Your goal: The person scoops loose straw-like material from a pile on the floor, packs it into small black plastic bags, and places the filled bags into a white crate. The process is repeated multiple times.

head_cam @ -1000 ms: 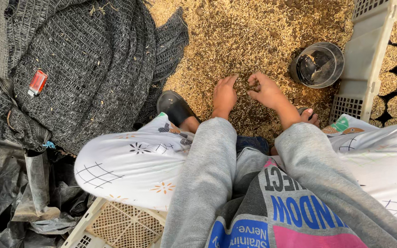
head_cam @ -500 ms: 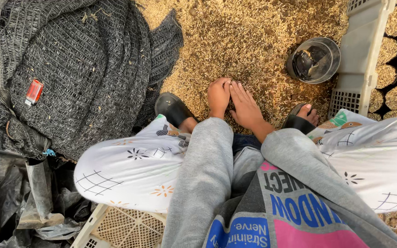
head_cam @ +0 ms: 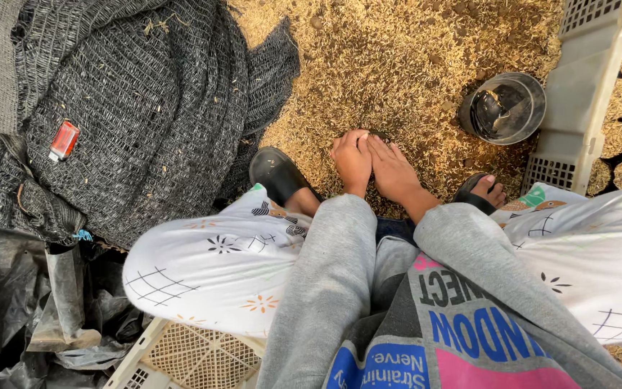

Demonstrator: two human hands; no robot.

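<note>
We press our left hand (head_cam: 352, 158) and right hand (head_cam: 394, 171) side by side into the loose husk heap (head_cam: 397, 65). Fingers lie flat and released, grasping nothing. A metal bowl (head_cam: 504, 108) sits near.

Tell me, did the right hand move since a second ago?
Yes. The right hand slid left, away from the metal bowl, and now presses against the left hand on the husks.

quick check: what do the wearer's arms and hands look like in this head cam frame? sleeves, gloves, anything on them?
Both arms are in plain light grey sweatshirt sleeves, soft knit, running down to the wrists. The left hand and right hand are bare: no gloves, and no rings, watch or bands that show. The left sleeve and right sleeve carry no markings or print.
</note>
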